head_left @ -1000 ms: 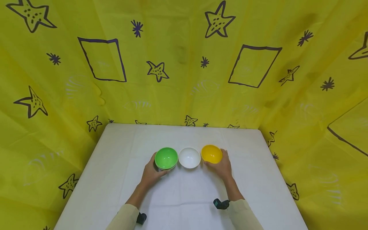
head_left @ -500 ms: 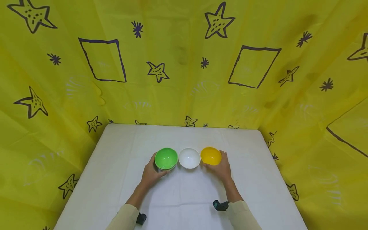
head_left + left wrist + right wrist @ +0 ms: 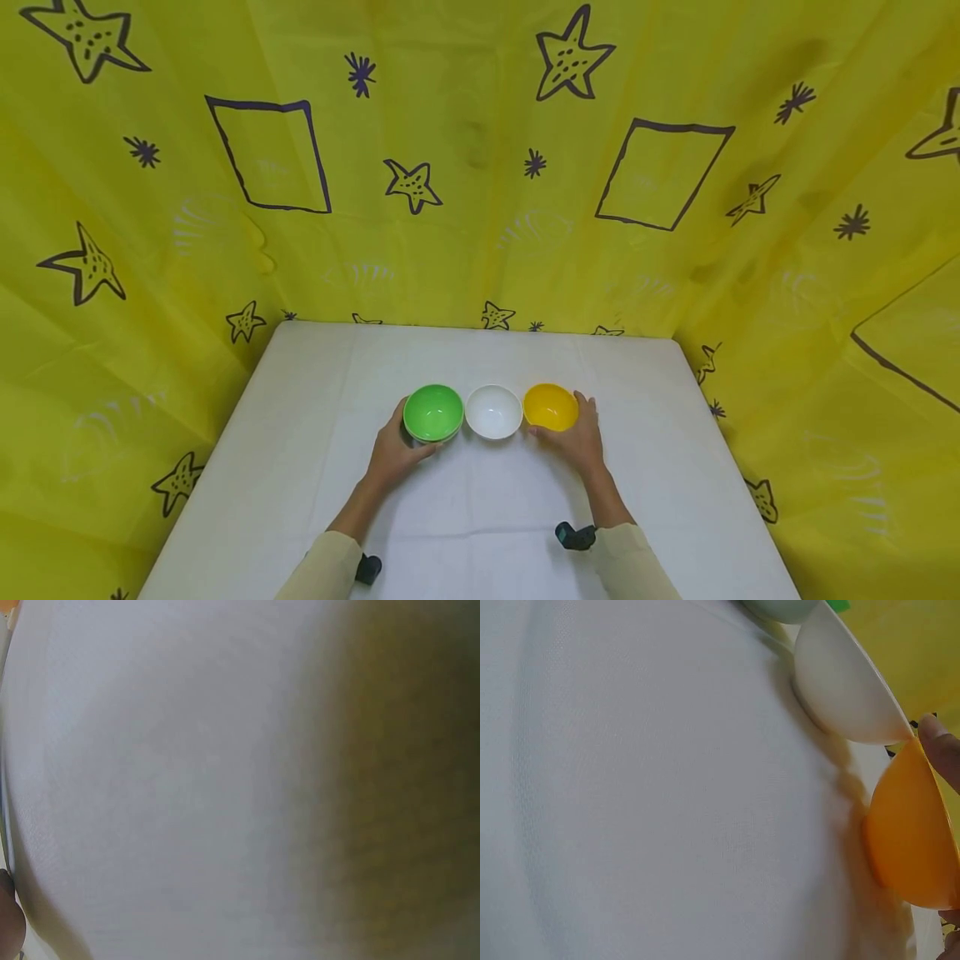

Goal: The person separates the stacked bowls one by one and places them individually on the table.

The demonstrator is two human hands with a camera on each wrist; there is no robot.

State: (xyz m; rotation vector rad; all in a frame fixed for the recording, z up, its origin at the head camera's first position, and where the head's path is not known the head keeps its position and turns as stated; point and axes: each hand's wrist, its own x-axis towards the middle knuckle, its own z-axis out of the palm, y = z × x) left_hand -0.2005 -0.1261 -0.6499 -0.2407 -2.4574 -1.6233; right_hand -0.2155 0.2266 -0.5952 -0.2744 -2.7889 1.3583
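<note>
Nearest the camera, two pale sleeves (image 3: pixel 318 575) came up from the bottom edge over the white surface (image 3: pixel 480 517), each with a small dark wrist camera (image 3: pixel 575 535) strapped beneath it. Farther on, the left hand (image 3: pixel 393 454) cupped the near side of the green bowl (image 3: pixel 433 412), thumb and fingers curled round its outer wall. The right hand (image 3: pixel 577 442) did the same with the yellow bowl (image 3: pixel 551 407), thumb on the near rim and fingers wrapped round the right side; the right wrist view showed a fingertip at the rim where the yellow bowl (image 3: pixel 907 840) met the white bowl (image 3: pixel 840 682). All three bowls stood upright in a row on the surface, the white bowl (image 3: pixel 493 412) between the other two and touching or nearly touching each. The left wrist view was blurred, showing only white cloth and a dark yellowish patch. Beyond the far edge hung a yellow backdrop (image 3: pixel 480 167) printed with dark stars and squares
</note>
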